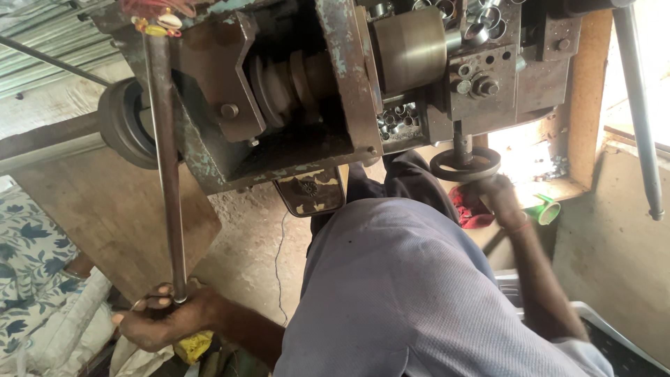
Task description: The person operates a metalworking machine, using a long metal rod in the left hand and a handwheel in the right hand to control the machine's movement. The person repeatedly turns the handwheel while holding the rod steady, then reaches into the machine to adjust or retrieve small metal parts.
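Nearest the camera is the person's grey shirt, filling the lower middle of the view. At lower left, the left hand has its fingers curled shut around the bottom end of a long steel lever rod. The rod is dark, worn and slightly rusty, and it rises nearly upright from the fist to the top of the old lathe, where red thread and small shells are tied round it. Bare concrete floor lies open between the rod and the shirt; a wooden board stands just behind the rod.

At right, the right hand grips the lower rim of a small dark handwheel, fingers closed over it from below. The wheel hangs on a short shaft under the lathe's carriage, its rim round and grimy. A red cloth sits just beside the hand, and a green cup lies near the wrist on the sill. A tray of small metal rings sits above the wheel.
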